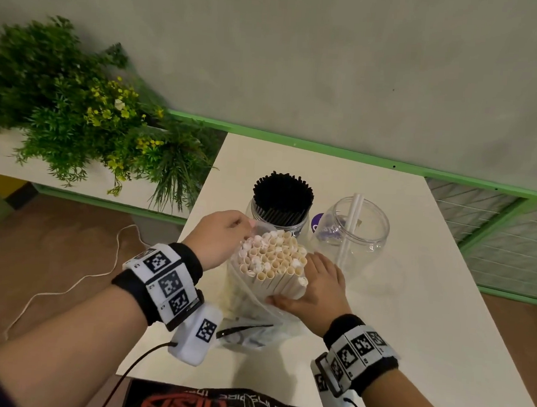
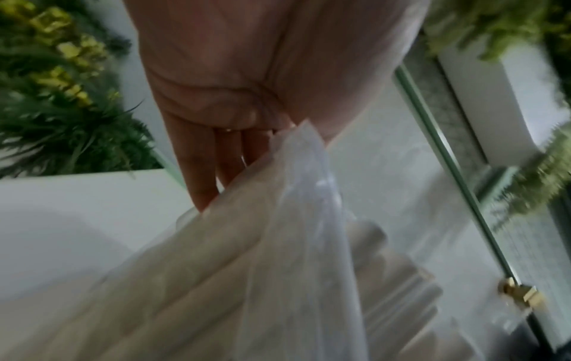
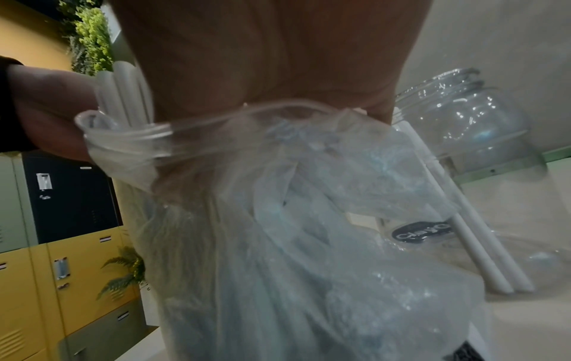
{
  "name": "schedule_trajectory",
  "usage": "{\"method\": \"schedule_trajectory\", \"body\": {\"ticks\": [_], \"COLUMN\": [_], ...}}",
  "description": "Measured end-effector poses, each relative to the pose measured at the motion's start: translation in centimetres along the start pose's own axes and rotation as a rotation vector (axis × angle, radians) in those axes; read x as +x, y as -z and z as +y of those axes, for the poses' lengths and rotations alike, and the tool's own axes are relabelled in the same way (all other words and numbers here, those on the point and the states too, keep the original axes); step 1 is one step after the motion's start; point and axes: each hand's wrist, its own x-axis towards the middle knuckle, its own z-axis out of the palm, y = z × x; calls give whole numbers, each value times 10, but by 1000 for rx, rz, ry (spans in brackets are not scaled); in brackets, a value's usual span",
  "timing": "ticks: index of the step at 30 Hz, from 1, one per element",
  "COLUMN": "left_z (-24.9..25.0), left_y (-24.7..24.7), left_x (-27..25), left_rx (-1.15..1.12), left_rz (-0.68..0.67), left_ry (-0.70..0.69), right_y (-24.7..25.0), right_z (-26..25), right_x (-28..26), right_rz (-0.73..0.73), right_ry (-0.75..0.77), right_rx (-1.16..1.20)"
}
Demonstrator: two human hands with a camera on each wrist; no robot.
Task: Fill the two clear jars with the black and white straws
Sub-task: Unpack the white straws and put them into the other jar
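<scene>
A thick bundle of white straws (image 1: 272, 262) stands upright in a clear plastic bag (image 1: 247, 300) on the white table (image 1: 412, 308). My left hand (image 1: 243, 230) pinches the bag's upper edge (image 2: 296, 151) at the bundle's far left. My right hand (image 1: 309, 285) grips the bundle from the right, thumb on its near side, palm (image 3: 262, 73) against the bag (image 3: 278, 219). Behind stand two clear jars. The left jar (image 1: 280, 218) is packed with black straws (image 1: 282, 191). The right jar (image 1: 354, 231) holds two white straws (image 3: 482, 244).
A planter with green and yellow foliage (image 1: 77, 101) sits left of the table. A green rail (image 1: 328, 148) runs along the wall behind. A white cable (image 1: 64, 287) lies on the brown floor at the left. Yellow lockers (image 3: 77, 281) show in the right wrist view.
</scene>
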Motion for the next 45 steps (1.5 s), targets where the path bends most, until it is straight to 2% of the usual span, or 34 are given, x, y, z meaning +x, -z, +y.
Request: {"method": "schedule_trajectory", "body": {"ticks": [7, 11, 13, 16, 19, 21, 25, 27, 33, 37, 39, 42, 45], "left_z": [-7, -14, -15, -15, -13, -15, -21, -27, -52, -69, -75, -69, -63], "left_y": [11, 18, 15, 12, 11, 10, 7, 5, -3, -5, -4, -2, 1], "left_x": [-7, -23, -29, -29, -25, -21, -17, -16, -3, -7, -11, -21, -30], "left_rx": [-371, -90, -22, -71, -72, -103, -370, -405, -189, 110, 141, -83, -125], "left_rz": [-126, -160, -108, -11, 29, 34, -22, -23, 9, -6, 10, 48, -29], "left_ry": [105, 17, -32, -32, -22, 14, 135, 152, 129, 27, 29, 43, -51], "right_y": [-13, -14, -16, -17, -15, -12, -7, -7, -17, -21, -21, -19, -23], "right_z": [3, -4, -7, -8, -9, -9, -9, -10, -6, -4, -5, -3, 3], "right_x": [1, -2, -2, -2, 0, 0, 0, 0, 0, -1, -4, -12, -16], "right_rz": [27, 40, 30, 23, 9, 5, -15, -15, -31, -42, 37, 291, 345], "right_ry": [-30, -67, -60, -42, -41, -39, -21, -13, -15, -37, -7, 135, 207], "right_rx": [-15, 67, 82, 91, 89, 84, 55, 36, 28, 6, 48, 261, 265]}}
